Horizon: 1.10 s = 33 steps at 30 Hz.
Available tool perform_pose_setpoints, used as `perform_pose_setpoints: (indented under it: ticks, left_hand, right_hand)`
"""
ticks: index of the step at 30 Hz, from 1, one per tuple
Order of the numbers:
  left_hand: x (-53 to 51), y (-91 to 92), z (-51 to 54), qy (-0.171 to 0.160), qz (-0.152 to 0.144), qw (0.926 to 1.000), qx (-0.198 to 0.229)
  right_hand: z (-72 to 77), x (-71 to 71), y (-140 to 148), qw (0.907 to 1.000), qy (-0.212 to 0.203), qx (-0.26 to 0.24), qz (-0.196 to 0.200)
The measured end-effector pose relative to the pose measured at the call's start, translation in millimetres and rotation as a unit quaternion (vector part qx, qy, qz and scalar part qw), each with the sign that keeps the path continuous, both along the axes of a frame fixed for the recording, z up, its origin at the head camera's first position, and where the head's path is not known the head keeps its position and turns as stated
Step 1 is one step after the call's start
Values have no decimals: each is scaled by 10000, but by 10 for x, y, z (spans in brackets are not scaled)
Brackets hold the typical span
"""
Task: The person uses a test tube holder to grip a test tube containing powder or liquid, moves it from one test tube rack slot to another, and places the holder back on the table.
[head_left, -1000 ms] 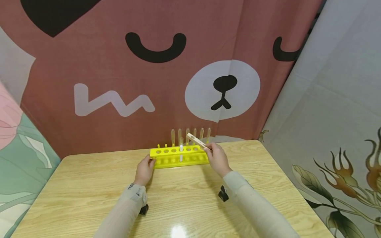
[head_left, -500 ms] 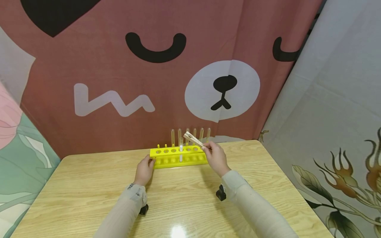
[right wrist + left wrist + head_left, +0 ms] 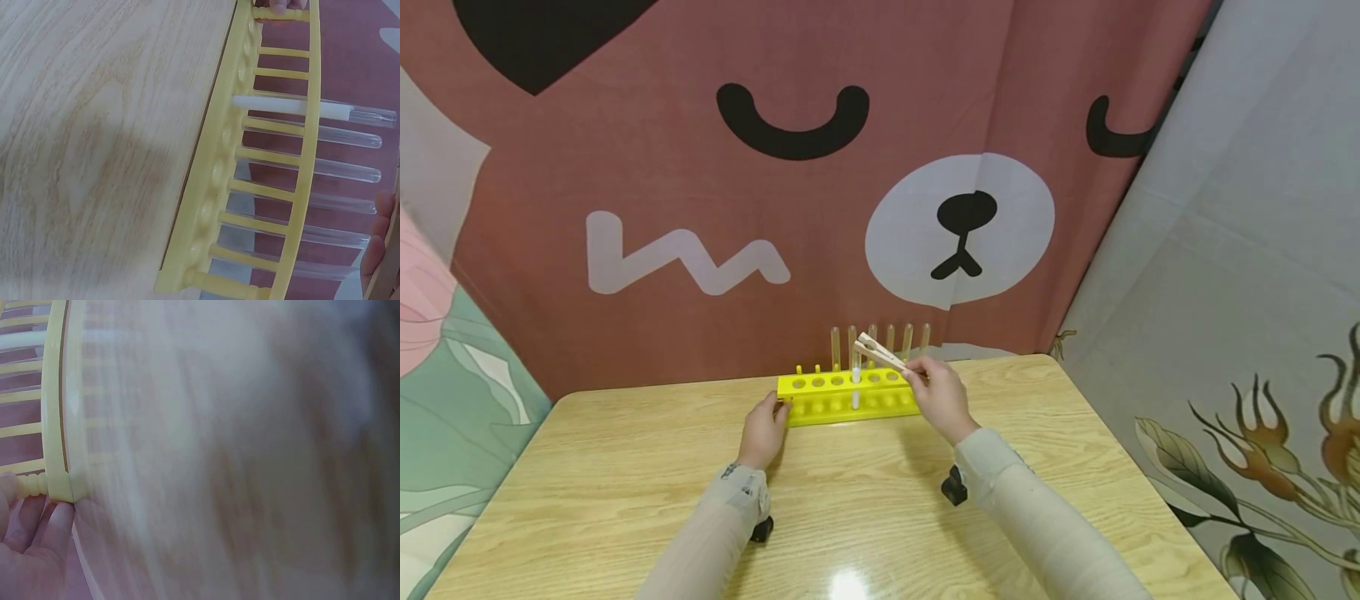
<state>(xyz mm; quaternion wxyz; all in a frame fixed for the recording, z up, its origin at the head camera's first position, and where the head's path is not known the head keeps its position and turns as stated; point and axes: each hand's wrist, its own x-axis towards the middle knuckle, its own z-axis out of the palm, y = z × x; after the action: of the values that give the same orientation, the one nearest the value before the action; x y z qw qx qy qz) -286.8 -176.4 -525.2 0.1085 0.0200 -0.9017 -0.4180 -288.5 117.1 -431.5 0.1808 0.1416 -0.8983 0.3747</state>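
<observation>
My left hand holds the left end of a yellow test tube rack, its fingers about the end post in the left wrist view. Between thumb and fingers, my right hand pinches a wooden test tube clamp above the rack's right half. In the rack stands one test tube filled with white material. The clamp's far end overlaps this tube's top in the head view; whether they touch I cannot tell. Only a strip of the clamp shows at the right wrist view's edge.
Several clear test tubes stand upside down on pegs along the rack's back. The rack sits near the back edge of a wooden table. Behind hangs a pink curtain with a bear print; a pale curtain hangs at the right.
My right hand has moved slightly left, bringing the clamp's far end from right of the white-filled tube to its top. The left hand and the rack have stayed in place.
</observation>
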Motion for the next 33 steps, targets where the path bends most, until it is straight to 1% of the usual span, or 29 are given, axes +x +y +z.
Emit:
perform_pose_setpoints:
  ticks: [6,11,18,23,33]
  left_hand:
    - [4,3,10,-56,39,10000,17]
    - [8,4,26,-130,56,9999,1]
    - [17,10,37,-108,27,9999,-20]
    - [12,13,40,-158,18,9999,10]
    - [33,18,50,-67,41,10000,2]
  right_hand:
    - [44,6,-36,9998,-55,185,10]
    - [60,11,-56,9992,54,378,81]
    - [51,-10,-65,9984,209,499,159]
    - [49,-30,-70,9977,213,613,173]
    - [33,-47,-76,9961,277,800,234]
